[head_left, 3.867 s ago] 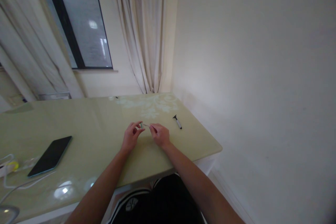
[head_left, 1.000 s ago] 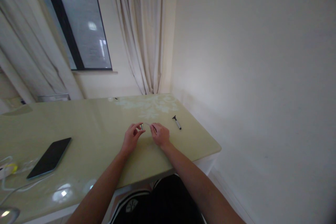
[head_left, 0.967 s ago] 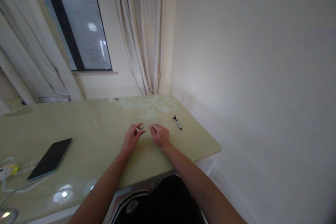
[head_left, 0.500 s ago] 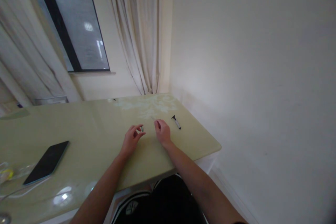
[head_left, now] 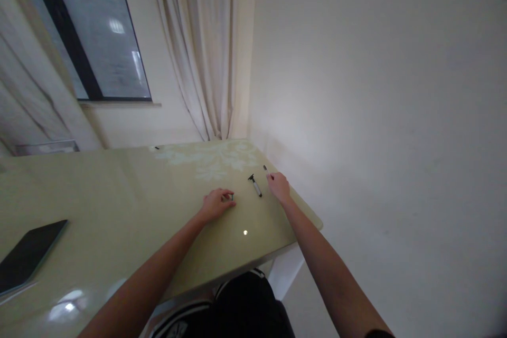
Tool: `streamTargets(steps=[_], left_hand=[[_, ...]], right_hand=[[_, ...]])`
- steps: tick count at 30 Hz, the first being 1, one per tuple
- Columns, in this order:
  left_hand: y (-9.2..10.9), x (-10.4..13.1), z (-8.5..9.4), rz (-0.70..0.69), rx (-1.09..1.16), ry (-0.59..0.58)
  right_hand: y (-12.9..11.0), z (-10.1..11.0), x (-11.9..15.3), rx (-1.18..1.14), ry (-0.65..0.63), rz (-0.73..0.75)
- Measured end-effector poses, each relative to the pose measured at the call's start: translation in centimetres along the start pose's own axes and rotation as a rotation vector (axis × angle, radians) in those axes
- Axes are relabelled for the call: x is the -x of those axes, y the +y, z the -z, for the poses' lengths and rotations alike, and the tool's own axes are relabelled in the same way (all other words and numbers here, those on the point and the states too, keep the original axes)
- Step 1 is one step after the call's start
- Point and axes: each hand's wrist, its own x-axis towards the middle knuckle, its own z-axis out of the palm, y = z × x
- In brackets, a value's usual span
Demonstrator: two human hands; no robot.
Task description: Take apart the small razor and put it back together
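My left hand [head_left: 217,204] is above the table, with thumb and fingers pinching a small narrow dark piece [head_left: 232,197] by its ends; its kind is too small to make out. Farther right, my right hand [head_left: 279,187] is closed around a thin pale stick with a dark tip [head_left: 265,168], which points up and left; the fingers hide the rest of it. Between the two hands lies a razor [head_left: 255,186] with a black head and a grey-and-black handle, touched by neither hand.
The pale green glossy table [head_left: 130,206] ends at a rounded corner by the white wall [head_left: 376,116]. A dark tablet [head_left: 31,253] lies at the left. A small black item [head_left: 157,148] rests near the back edge. Curtains [head_left: 198,53] hang behind.
My right hand has moved right, past the razor, with the pale stick in it. My left hand has shifted slightly right, still pinching the small piece. The view has turned right.
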Motion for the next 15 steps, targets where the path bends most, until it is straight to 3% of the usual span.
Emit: streamTargets(steps=[4, 7, 15], left_hand=[[2.8, -3.4, -2.2, 0.075, 0.002, 0.025], [3.8, -4.9, -2.9, 0.099, -0.005, 0.031], [2.1, -5.5, -2.6, 0.053, -0.041, 0.003]], right_hand=[[0.5, -0.9, -1.3, 0.024, -0.047, -0.027], [0.2, -1.6, -1.5, 0.028, -0.054, -0.028], [0.2, -2.0, -0.9, -0.024, -0.064, -0.014]])
